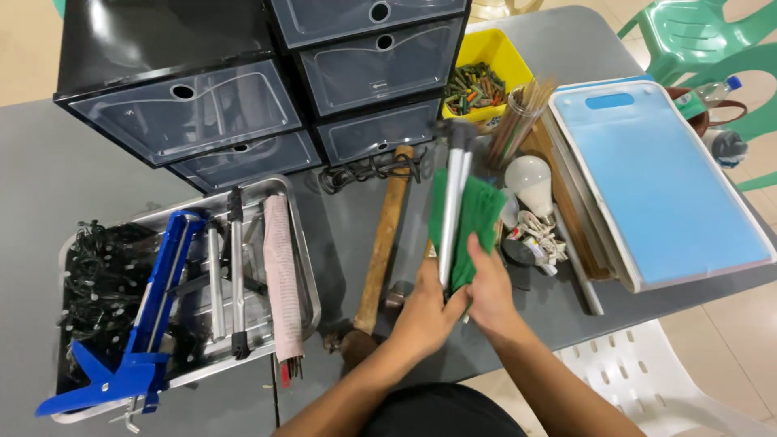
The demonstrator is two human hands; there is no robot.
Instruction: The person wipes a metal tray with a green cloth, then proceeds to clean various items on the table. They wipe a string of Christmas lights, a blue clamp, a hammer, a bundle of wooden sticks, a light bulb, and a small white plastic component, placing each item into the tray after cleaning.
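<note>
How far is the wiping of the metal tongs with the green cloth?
Done: cannot tell, no cleaned part shows. In hand: the left hand and right hand hold the metal tongs wrapped in the green cloth, at the handle end. Left: the upper part of the tongs is bare of cloth; the hammer lies untouched beside.

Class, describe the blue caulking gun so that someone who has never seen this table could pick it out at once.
Start at the grey table and find the metal tray at its left end, in front of the dark drawer units. The caulking gun lies lengthwise in it, handle at the near corner, between a tangle of black cable and silver tongs. It is the tray's only bright blue thing.
</note>
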